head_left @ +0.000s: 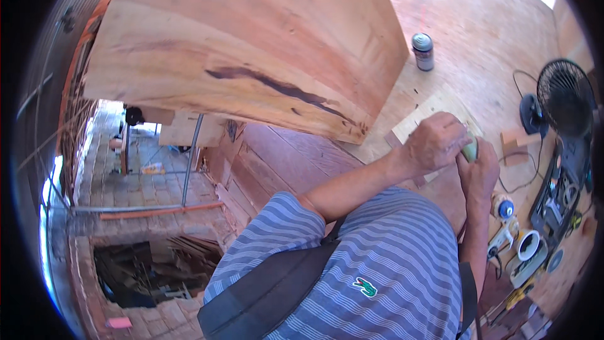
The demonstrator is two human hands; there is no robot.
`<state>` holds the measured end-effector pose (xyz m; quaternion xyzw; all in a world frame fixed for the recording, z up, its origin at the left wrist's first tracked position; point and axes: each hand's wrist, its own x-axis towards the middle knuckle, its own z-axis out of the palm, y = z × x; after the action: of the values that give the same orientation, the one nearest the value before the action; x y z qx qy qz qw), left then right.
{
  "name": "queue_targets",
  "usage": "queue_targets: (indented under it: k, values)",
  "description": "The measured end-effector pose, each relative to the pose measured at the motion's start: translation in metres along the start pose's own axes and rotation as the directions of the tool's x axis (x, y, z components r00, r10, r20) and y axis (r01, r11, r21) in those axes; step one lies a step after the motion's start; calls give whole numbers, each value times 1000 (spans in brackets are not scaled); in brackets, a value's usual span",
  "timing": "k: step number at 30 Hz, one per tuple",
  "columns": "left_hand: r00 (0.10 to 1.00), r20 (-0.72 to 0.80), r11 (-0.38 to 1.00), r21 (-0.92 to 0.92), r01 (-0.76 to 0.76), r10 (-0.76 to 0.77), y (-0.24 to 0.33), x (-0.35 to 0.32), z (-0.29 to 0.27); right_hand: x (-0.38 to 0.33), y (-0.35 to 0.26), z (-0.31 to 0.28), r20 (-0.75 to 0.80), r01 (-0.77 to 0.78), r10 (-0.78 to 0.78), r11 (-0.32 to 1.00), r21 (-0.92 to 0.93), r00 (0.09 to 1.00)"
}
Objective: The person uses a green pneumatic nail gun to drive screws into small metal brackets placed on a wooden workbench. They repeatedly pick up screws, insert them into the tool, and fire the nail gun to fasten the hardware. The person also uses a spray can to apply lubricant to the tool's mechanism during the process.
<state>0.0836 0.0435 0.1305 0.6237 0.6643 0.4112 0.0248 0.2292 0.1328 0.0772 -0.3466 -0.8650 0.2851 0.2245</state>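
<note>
My left hand (434,141) and my right hand (479,169) meet over the wooden work surface, at the right of the view. Between them is a small, rounded, pale green object (470,147); its kind does not show. Right fingers and thumb wrap round its lower side. Bent left fingers close at its upper left edge, their tips partly hidden. Just under and beyond the hands lies a thin pale wooden board (448,104). A spray can (423,54) with a light cap stands upright farther off.
A large wooden panel (251,44) with a dark streak rises at left. To the right are a black fan (565,97), wood blocks (516,140), a black tool tray (555,204), a white roll (527,244) and cables. A floor opening (154,271) holds scrap wood, lower left.
</note>
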Motion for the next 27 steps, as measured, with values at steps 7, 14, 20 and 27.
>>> queue_targets:
  k: [7, 14, 20, 27]
  values:
    - [988, 64, 966, -209, 149, -138, -7, 1, 0, 1, 5, -8, 19, 26, -27, 999, 40, 999]
    - [710, 444, 256, -719, 646, -546, -21, 1, 15, 3, 8, -5, 40, 27, -30, 998, 62, 999]
    - [648, 433, 19, -822, 569, -627, -9, 7, 16, 4, 6, -8, 35, 20, -23, 997, 69, 999]
    - [877, 8, 844, -268, 465, -481, 12, 11, 13, 7, 9, -2, 31, 60, -60, 998, 17, 998]
